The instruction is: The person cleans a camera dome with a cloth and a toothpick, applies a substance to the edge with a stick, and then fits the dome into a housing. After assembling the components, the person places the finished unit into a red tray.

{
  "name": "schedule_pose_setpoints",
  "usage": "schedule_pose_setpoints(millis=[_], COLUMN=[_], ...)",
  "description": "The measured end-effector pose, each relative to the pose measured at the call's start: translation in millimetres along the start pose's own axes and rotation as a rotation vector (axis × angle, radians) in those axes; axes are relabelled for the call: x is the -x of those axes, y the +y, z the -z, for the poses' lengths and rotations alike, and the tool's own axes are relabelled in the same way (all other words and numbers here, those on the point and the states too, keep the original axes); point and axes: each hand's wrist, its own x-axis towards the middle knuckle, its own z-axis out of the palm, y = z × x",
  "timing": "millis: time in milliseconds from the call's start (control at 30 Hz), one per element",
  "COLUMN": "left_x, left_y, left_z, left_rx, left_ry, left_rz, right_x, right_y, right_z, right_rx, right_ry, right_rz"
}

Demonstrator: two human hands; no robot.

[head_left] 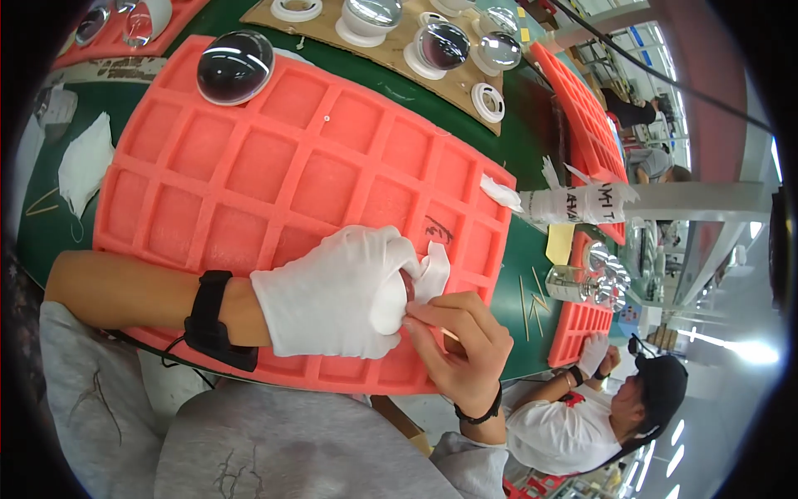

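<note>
My left hand (337, 291) wears a white glove and is closed around a rounded piece with a smooth white face (388, 306); the fingers cover most of it, and a small dark reddish part shows at its edge. A white flap of cloth or paper (433, 271) sticks up beside the fingertips. Bare, with a dark band at the wrist, my right hand (465, 349) pinches a thin wooden stick (450, 334) against the edge of that piece. Under both hands lies a red foam tray (274, 218) with square pockets.
A dark glossy dome (236, 68) sits on the tray's far left corner. Domes on white bases (436, 48) and a white ring (488, 103) stand on cardboard at the back. Loose sticks (532, 303) lie at right, near a wrapped post (573, 203) and a co-worker (582, 416).
</note>
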Motion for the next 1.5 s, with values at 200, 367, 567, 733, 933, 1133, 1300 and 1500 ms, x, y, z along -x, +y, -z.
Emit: schedule_pose_setpoints(millis=[200,367,567,733,933,1133,1300,1500], left_x=[2,1,-1,-2,-2,0,-2,0], left_y=[0,3,0,4,7,5,2,0], left_z=[-2,-2,-2,1,3,0,2,3], left_rx=[0.033,0.094,0.037,0.103,0.140,0.118,0.110,0.110], left_ry=[-0.009,0.020,-0.019,-0.008,0.026,0.034,0.035,-0.023], left_rz=[0.077,0.108,-0.011,0.091,0.123,0.104,0.055,0.131], right_x=[1,0,6,8,15,12,-4,-21], right_y=[-11,-11,-13,-19,-18,-19,-14,-10], right_z=[2,-2,-4,1,1,7,14,21], right_rx=[0.035,0.069,0.142,0.132,0.084,0.057,0.008,-0.136], right_ry=[-0.070,-0.115,-0.181,-0.236,-0.228,-0.272,-0.344,-0.382], right_rz=[-0.129,-0.131,-0.112,-0.205,-0.248,-0.240,-0.155,-0.296])
